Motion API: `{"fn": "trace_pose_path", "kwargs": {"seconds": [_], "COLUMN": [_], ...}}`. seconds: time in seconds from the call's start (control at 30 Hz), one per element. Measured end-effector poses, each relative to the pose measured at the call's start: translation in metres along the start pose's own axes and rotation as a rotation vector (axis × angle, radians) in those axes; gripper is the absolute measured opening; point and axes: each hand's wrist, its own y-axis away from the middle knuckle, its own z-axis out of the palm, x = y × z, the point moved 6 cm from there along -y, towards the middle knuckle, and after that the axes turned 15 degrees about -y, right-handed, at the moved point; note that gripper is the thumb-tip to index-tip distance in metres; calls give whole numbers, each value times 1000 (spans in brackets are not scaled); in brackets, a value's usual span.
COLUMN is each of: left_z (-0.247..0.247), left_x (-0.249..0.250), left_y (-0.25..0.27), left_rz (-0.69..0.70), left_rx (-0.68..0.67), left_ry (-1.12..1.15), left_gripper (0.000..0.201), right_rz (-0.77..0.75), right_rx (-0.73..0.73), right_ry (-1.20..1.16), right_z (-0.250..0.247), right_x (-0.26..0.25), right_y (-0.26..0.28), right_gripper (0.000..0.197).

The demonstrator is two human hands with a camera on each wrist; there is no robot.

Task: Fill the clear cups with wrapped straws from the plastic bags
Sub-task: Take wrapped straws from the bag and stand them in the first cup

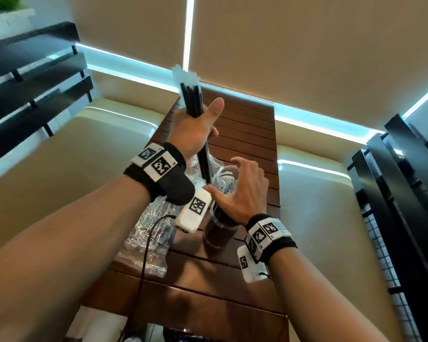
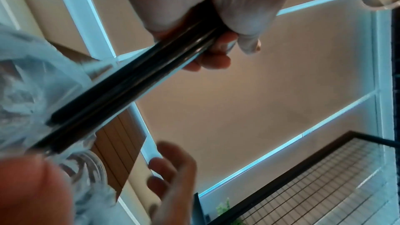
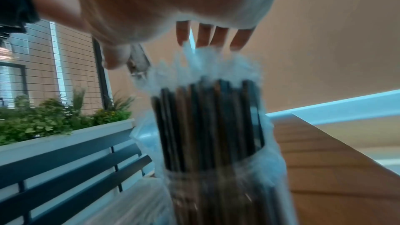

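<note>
Several light, slippery wrapped straws (image 1: 194,102) are clenched mid-length by the left hand (image 1: 195,130) at upper centre; the right hand (image 1: 242,191), fingers released, hovers over the cup (image 1: 220,233)

We find no readable words, brands or numbers anywhere. Only markings: black-and-white square code patterns on white tags (image 1: 158,161) strapped to left wristband (image 1: 158,174), likewise on tags (image 1: 265,234) at right wristband; tiny print beside them too small to read.

Café seating, cushioned benches (image 1: 72,154) (slatted table (image 1: 247,119))
</note>
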Motion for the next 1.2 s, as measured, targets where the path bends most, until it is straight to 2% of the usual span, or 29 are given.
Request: {"fn": "trace_pose_path", "kwargs": {"seconds": [0.07,0.13,0.23,0.33,0.4,0.53,0.63,0.73,0.97,1.2], "left_z": [-5,-7,3,16,25,39,42,39,55,65], "left_x": [-5,-15,-35,-57,-67,-76,-75,-77,-118,-154], "left_y": [-4,-3,2,8,12,17,14,10,22,26], "left_rz": [43,53,-17,-92,-97,-101,-121,-133,-176,-128], "left_rx": [56,106,135,136,138,116,83,97,28,-106], "left_ry": [-82,-150,-152,-80,-83,-86,-32,13,-172,-435], "left_gripper": [41,40,37,31,32,35,33,29,34,53], "right_rz": [39,88,264,412,483,544,555,576,568,492], "right_rx": [54,39,-19,23,29,140,187,201,127,7], "right_ry": [-75,-172,-372,-447,-476,-474,-399,-401,-497,-611], "right_z": [-6,-2,14,28,36,39,37,37,41,44], "right_x": [19,34,54,67,70,74,79,84,92,89], "right_y": [15,28,45,57,61,61,60,58,56,50], "right_gripper": [102,114,133,140,133,91,74,66,48,60]}}
